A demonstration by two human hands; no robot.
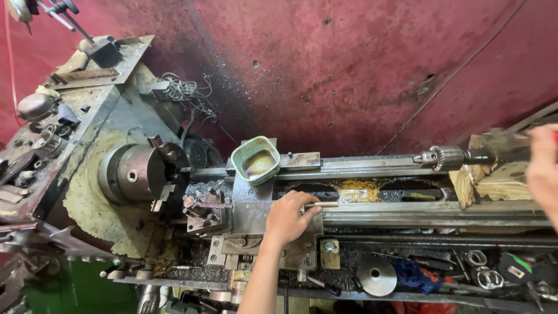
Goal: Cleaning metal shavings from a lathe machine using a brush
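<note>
Two hands show over a grimy metal lathe [372, 215]; nearest the camera, along the bottom edge, a tray holds a round metal disc [376, 274], a blue tool [414, 273] and loose clamps and rings; just above it the left hand [289, 218] reaches up from the bottom of the view and rests on the lathe carriage [244, 212], its fingers curled together and pinching one end of a thin metal rod [325, 204]; the rod sticks out to the right from the fingertips and lies level along the near bed rail; left of the hand sits the tool post [204, 212], and further left the chuck [136, 172] on the headstock; behind the hand, a green-rimmed square cup [256, 160] with brown liquid stands on the carriage; farther right, the drill chuck [440, 157] of the tailstock points left; the right hand [543, 168] shows only partly at the right edge, near the tailstock, and I cannot tell whether its fingers are apart or closed; beyond everything rises a dark red wall [349, 64].
</note>
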